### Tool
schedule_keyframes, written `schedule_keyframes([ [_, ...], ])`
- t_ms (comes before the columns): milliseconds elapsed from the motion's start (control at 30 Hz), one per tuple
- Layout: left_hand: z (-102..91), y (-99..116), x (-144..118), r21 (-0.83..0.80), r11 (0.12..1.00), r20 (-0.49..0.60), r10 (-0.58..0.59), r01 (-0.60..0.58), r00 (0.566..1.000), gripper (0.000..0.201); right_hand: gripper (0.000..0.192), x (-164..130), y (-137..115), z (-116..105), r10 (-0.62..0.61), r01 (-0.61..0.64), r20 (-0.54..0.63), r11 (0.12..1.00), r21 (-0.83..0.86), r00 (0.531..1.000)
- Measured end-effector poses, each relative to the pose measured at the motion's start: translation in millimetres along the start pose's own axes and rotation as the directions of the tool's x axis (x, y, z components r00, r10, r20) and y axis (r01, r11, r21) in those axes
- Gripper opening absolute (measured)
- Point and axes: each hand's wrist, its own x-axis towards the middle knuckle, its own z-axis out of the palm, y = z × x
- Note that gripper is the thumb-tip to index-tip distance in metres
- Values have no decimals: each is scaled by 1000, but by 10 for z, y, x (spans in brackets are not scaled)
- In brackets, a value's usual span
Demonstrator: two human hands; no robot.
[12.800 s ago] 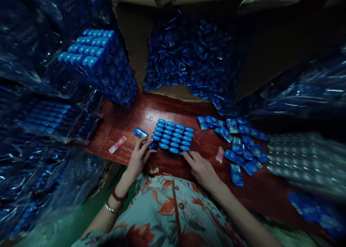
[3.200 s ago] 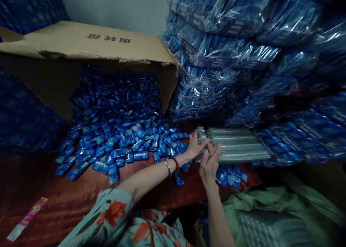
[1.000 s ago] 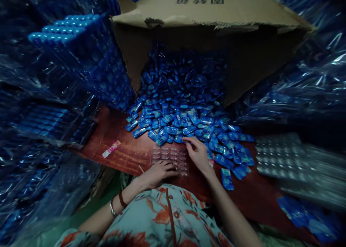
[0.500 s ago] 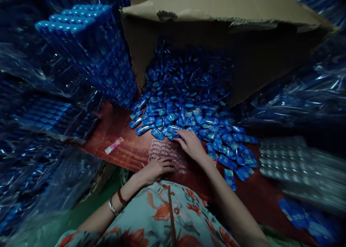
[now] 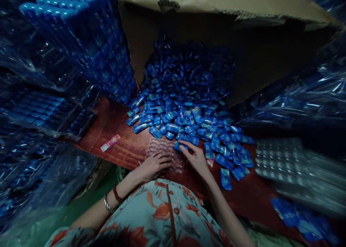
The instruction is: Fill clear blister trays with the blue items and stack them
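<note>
Head view: left hand flat, fingers loose, pressing clear blister tray on red-brown surface. Right hand pinches one blue packet at the tray's far edge. Packet print and cardboard box lettering unreadable.

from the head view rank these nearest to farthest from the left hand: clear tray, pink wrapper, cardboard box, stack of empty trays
1. clear tray: under the left hand, touching its fingers.
2. pink wrapper: on the table, to the hand's left.
3. stack of empty trays: far right side of the table.
4. cardboard box: at the back, on its side.
The last two are close to call.
</note>
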Motion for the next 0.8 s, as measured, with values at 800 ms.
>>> schedule_keyframes([
  [800, 125, -20, 34, -142, 990, -85, -26, 13, 996, 33, 21, 136, -554, 264, 21, 204, 229, 383, -901, 973],
])
